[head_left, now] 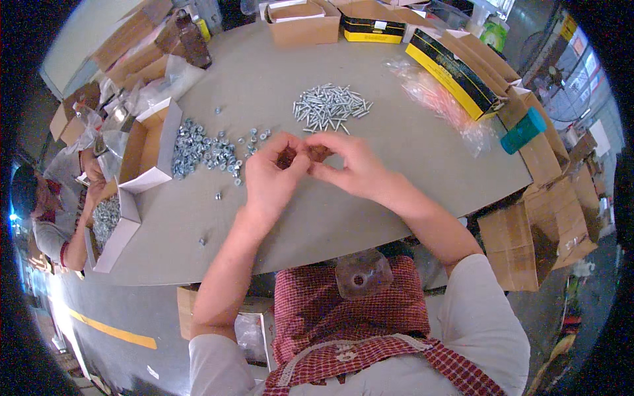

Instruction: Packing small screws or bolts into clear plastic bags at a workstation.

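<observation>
My left hand [274,173] and my right hand [353,165] meet over the middle of the table, fingertips touching. Each is closed in a pinch, thumb against fingers. What they hold, if anything, is too small and covered to make out. Just beyond them lies a heap of silvery screw-like pins [330,107]. To the left of my left hand spreads a loose pile of short silvery metal nuts or bushings [206,150], some of them scattered singly toward me.
At the left, a co-worker's hand [96,188] is by a white carton [125,228] of small metal parts; another carton [146,148] adjoins it. Black-yellow boxes [456,72], a bag of pinkish pieces [449,105] and a teal cylinder [524,131] line the right side.
</observation>
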`<state>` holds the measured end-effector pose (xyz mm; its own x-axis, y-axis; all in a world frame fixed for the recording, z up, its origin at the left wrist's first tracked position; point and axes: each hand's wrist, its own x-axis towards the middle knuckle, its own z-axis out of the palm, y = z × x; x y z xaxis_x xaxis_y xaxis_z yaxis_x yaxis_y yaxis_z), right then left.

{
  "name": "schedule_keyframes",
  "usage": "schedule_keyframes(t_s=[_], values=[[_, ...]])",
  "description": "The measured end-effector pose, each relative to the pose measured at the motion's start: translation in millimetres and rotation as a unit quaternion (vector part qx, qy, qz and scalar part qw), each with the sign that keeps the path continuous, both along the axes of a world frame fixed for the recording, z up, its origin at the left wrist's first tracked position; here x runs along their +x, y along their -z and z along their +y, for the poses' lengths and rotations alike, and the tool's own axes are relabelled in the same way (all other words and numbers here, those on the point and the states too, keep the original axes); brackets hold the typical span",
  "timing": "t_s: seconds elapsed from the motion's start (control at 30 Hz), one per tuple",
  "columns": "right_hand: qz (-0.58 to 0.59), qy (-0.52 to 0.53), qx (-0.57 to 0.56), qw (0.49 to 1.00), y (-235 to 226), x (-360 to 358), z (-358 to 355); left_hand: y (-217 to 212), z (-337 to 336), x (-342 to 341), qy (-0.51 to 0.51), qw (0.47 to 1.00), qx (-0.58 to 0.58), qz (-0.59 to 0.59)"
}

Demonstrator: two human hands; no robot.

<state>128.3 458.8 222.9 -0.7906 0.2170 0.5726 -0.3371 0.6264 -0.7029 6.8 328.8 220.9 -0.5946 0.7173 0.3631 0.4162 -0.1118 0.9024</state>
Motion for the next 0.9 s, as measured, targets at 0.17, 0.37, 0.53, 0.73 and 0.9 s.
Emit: schedule_keyframes(t_s=[0.17,0.37,0.53,0.73,0.9], values=[[-0.072,-0.004,-0.101,0.992,-1,3,2,5,-2,-2,0.007,0.998,-0.059,0.033],[-0.039,0.017,0.003,0.999,-3,4,9,-2,3,0,0.012,0.998,-0.046,0.032],[-0.049,0.016,0.048,0.998,-9,-4,4,0,0,-6,-0.013,0.999,-0.016,0.042],[-0.098,0.032,-0.024,0.994,0,2,0,-6,-8,1,-0.002,0.993,-0.067,0.1],[-0.16,0.07,-0.034,0.984,13,20,21,4,4,14,-0.045,0.99,-0.023,0.134]])
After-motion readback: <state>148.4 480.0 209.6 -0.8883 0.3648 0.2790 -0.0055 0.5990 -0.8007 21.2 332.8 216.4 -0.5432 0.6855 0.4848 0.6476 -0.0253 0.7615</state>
